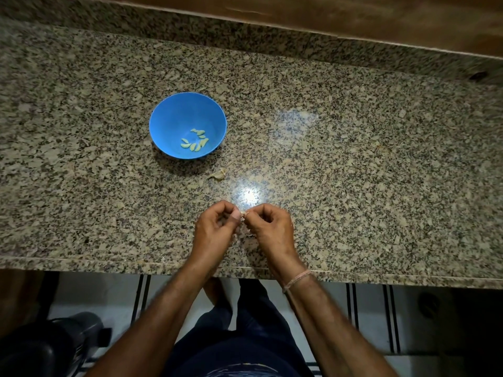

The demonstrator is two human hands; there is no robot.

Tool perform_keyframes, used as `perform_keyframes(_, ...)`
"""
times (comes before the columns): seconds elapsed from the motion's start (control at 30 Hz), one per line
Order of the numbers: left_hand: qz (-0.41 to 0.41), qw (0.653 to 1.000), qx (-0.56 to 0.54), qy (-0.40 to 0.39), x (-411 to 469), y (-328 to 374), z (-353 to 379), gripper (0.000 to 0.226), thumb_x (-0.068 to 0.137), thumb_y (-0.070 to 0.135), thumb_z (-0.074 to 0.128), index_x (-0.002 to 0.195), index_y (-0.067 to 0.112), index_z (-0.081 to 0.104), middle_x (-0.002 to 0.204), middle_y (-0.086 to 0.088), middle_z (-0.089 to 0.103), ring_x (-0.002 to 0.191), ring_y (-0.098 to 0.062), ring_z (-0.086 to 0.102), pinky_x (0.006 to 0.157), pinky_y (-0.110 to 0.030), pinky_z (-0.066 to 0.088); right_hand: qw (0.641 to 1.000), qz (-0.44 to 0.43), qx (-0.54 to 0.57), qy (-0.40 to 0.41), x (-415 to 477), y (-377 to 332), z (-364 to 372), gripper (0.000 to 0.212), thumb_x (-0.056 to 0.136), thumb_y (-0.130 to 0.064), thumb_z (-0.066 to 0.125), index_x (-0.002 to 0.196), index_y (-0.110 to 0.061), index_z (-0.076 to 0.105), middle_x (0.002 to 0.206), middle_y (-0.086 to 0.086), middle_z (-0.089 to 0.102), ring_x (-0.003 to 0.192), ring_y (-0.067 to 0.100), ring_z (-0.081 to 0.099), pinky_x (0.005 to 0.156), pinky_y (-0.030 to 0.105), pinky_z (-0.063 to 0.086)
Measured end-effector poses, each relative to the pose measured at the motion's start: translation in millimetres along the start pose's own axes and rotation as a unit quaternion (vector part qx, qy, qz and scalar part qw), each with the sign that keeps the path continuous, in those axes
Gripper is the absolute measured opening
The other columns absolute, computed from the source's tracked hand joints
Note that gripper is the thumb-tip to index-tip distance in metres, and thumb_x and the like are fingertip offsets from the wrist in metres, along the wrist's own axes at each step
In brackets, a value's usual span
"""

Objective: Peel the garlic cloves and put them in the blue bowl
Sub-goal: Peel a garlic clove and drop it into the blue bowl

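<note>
I saw the left hand (pixel 217 227) and right hand (pixel 268 227) pinching one small pale garlic clove (pixel 244 213) over the speckled granite counter (pixel 353 159). Slippery skin might have shot it away from the round blue plastic bowl (pixel 168 115).

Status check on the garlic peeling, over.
Left hand and right hand pinching one garlic clove between fingertips. Several peeled cloves in blue bowl. One garlic piece waiting on countertop. Nothing blocking.
</note>
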State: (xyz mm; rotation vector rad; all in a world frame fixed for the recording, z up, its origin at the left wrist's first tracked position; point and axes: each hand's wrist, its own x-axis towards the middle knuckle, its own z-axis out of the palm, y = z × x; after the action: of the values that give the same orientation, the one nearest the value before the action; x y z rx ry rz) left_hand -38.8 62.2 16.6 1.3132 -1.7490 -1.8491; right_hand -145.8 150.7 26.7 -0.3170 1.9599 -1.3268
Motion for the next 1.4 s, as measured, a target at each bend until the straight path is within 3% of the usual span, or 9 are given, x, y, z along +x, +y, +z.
perform_keyframes(0.1, -0.142, 0.972, -0.179, -0.047, 0.6, 1.4, 4.8, 0.016, 0.104, 0.014, 0.06, 0.093, 0.009, 0.069, 0.073, 0.0, 0.065, 0.066, -0.011, 0.055, 0.056, -0.022, 0.046, 0.977, -0.16, -0.139, 0.032, 1.4, 6.4, -1.1, 0.013, 0.09, -0.016, 0.077, 0.079, -0.016, 0.07, 0.074, -0.004, 0.067, 0.068, 0.013, 0.063, 0.06, 0.023, 0.054)
perform_keyframes(0.2, -0.17, 0.966, -0.192, -0.046, -1.1, 2.5, 7.8, 0.017, 0.105, 0.016, 0.059, 0.094, 0.01, 0.071, 0.075, 0.0, 0.067, 0.063, -0.009, 0.056, 0.053, -0.019, 0.046, 0.936, -0.259, -0.231, 0.058, 3.2, 12.0, -1.2, 0.014, 0.091, -0.016, 0.074, 0.079, -0.017, 0.067, 0.075, -0.008, 0.061, 0.068, 0.01, 0.058, 0.059, 0.022, 0.048)
perform_keyframes(0.3, 0.006, 0.997, 0.082, 0.01, -5.1, 3.5, 6.0, 0.017, 0.105, 0.019, 0.059, 0.093, 0.011, 0.066, 0.077, 0.006, 0.065, 0.065, -0.002, 0.058, 0.055, -0.012, 0.042, 0.983, -0.136, -0.121, 0.034, 0.9, 10.3, -0.7, 0.012, 0.091, -0.015, 0.075, 0.08, -0.013, 0.071, 0.075, -0.002, 0.068, 0.069, 0.011, 0.063, 0.063, 0.021, 0.054)
perform_keyframes(0.4, 0.203, 0.953, 0.219, 0.044, -3.9, 3.3, 1.4, 0.014, 0.103, 0.013, 0.06, 0.09, 0.017, 0.058, 0.082, 0.009, 0.058, 0.076, -0.008, 0.057, 0.061, -0.015, 0.04, 0.997, 0.053, 0.059, -0.007, 0.7, 4.3, -0.9, 0.011, 0.091, -0.012, 0.075, 0.087, -0.001, 0.073, 0.079, 0.004, 0.072, 0.072, 0.011, 0.065, 0.069, 0.02, 0.056)
perform_keyframes(0.5, 0.139, 0.976, 0.161, 0.052, 0.1, -2.0, 3.6, 0.014, 0.101, 0.016, 0.063, 0.088, 0.019, 0.061, 0.081, 0.008, 0.061, 0.075, -0.007, 0.057, 0.063, -0.013, 0.042, 0.996, 0.053, 0.078, 0.003, -0.5, 4.2, 2.4, 0.014, 0.092, -0.012, 0.074, 0.089, 0.002, 0.072, 0.08, 0.005, 0.07, 0.072, 0.014, 0.064, 0.066, 0.02, 0.055)
perform_keyframes(0.67, -0.082, 0.992, -0.097, -0.01, 1.9, -13.0, 10.1, 0.021, 0.106, 0.024, 0.058, 0.091, 0.015, 0.069, 0.077, -0.003, 0.065, 0.073, -0.018, 0.058, 0.064, -0.032, 0.048, 0.971, -0.162, -0.164, 0.063, 2.7, 9.3, 3.0, 0.014, 0.091, -0.017, 0.074, 0.078, -0.016, 0.068, 0.073, -0.005, 0.066, 0.068, 0.013, 0.063, 0.06, 0.025, 0.054)
perform_keyframes(0.93, -0.02, 0.996, 0.051, 0.065, 6.4, -11.5, 5.6, 0.013, 0.104, 0.028, 0.061, 0.096, 0.02, 0.068, 0.085, -0.002, 0.072, 0.079, -0.017, 0.07, 0.069, -0.034, 0.058, 0.946, -0.193, -0.253, 0.057, 10.4, 20.9, -7.6, 0.005, 0.093, -0.014, 0.076, 0.088, -0.015, 0.076, 0.083, -0.007, 0.069, 0.076, 0.005, 0.064, 0.07, 0.019, 0.053)
perform_keyframes(1.07, 0.004, 0.989, 0.134, 0.056, 7.4, -7.7, 7.6, 0.016, 0.106, 0.029, 0.057, 0.094, 0.021, 0.063, 0.081, 0.0, 0.067, 0.071, -0.014, 0.063, 0.058, -0.023, 0.044, 0.938, -0.204, -0.272, 0.064, 13.2, 22.0, -7.4, 0.014, 0.096, -0.009, 0.073, 0.104, -0.018, 0.079, 0.097, -0.008, 0.075, 0.086, 0.003, 0.067, 0.077, 0.021, 0.058)
perform_keyframes(1.4, 0.06, 0.976, 0.209, 0.013, 12.0, 1.9, 3.9, 0.02, 0.108, 0.023, 0.054, 0.09, 0.017, 0.059, 0.071, 0.006, 0.057, 0.062, -0.006, 0.05, 0.053, -0.013, 0.038, 0.993, -0.108, -0.023, -0.036, 12.4, 11.7, -6.2, 0.01, 0.093, -0.019, 0.079, 0.101, -0.012, 0.08, 0.095, -0.003, 0.079, 0.093, 0.012, 0.075, 0.088, 0.037, 0.063)
